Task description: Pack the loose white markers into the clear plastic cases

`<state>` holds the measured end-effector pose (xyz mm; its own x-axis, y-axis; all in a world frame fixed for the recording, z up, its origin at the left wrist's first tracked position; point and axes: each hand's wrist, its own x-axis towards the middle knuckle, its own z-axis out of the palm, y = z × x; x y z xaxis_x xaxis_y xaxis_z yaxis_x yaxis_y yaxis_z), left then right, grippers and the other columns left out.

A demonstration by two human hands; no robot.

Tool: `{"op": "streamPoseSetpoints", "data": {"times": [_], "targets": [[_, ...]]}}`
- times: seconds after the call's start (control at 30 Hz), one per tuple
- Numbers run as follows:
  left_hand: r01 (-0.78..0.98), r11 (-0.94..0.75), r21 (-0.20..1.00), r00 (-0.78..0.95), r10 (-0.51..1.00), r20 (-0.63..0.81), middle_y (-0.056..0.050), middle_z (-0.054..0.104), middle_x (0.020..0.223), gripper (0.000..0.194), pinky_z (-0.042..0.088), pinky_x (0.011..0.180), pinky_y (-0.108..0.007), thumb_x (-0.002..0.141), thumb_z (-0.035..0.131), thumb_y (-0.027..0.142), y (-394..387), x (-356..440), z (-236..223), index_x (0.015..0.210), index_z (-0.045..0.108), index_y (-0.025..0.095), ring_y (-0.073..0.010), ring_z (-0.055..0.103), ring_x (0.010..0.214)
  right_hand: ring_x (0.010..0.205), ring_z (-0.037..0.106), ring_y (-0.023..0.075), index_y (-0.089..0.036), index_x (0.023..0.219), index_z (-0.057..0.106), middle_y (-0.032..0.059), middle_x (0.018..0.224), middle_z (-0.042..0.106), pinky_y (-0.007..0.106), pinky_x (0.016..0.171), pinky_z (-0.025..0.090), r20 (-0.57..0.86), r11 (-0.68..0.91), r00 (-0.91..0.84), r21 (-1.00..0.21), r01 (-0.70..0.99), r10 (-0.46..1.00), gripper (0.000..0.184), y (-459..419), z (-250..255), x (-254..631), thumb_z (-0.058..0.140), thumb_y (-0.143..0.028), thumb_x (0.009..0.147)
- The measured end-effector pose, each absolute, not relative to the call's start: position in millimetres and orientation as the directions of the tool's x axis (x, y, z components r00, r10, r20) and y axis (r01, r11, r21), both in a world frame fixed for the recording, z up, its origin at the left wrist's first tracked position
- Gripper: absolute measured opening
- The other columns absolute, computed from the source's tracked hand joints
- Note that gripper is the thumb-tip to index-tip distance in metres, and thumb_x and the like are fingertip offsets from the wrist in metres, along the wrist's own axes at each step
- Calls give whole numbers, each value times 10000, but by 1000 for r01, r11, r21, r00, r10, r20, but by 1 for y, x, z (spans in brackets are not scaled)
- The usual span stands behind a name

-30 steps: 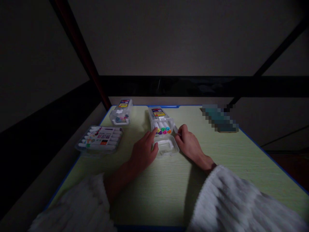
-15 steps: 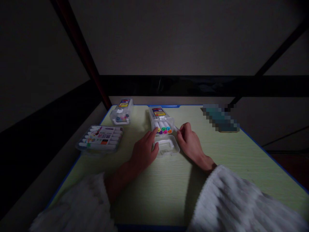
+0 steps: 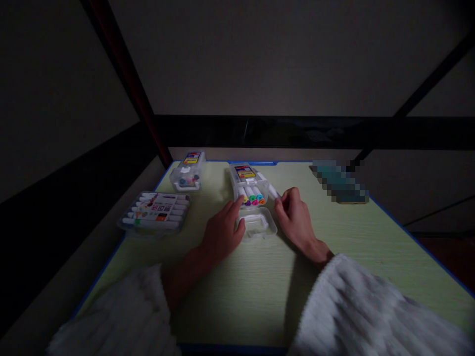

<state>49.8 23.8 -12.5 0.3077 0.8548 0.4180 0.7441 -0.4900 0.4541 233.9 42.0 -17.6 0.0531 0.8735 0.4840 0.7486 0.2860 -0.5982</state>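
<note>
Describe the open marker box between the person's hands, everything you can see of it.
The open marker box is a small case of clear plastic lying flat on the pale green table, long side pointing away from the person. A yellow and red label covers its far end. Its hinged lid is folded down toward the person. White markers show inside, their ends yellow, purple, green, pink, blue and orange. The left hand touches its near left corner; the right hand holds a white marker beside its right wall.
</note>
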Motion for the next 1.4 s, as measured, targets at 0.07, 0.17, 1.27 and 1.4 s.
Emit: {"op": "streamPoseSetpoints", "data": {"times": [0.07,0.17,1.27,1.4], "targets": [[744,-492,453,308,854,420,-27,537,829,498,452,668,-249,755,452,122,24,50,-12,1250,398,127,-122,490,652,449,379,104,-226,753,316,-52,549,401,241,452,269,498,298,65,-613,731,865,100,41,-17,233,404,-253,791],[738,-495,458,312,853,419,-26,533,824,503,452,664,-244,753,456,118,24,50,-12,1252,396,117,-119,487,648,452,366,99,-227,743,311,-52,559,399,238,456,281,521,321,79,-631,706,850,114,40,-15,232,408,-258,795],[714,-514,476,313,842,439,-6,522,778,493,447,658,-240,757,448,126,25,49,-16,1247,393,141,-109,470,622,517,368,102,-228,714,308,-32,628,395,240,481,288,646,528,-59,-564,634,761,142,33,-16,230,417,-203,801],[718,-508,475,312,846,432,-8,523,787,496,446,651,-239,752,452,121,25,50,-15,1245,394,141,-108,468,617,514,359,102,-227,711,312,-33,625,393,241,486,290,645,539,-73,-566,624,761,138,33,-15,230,416,-199,798]]}}
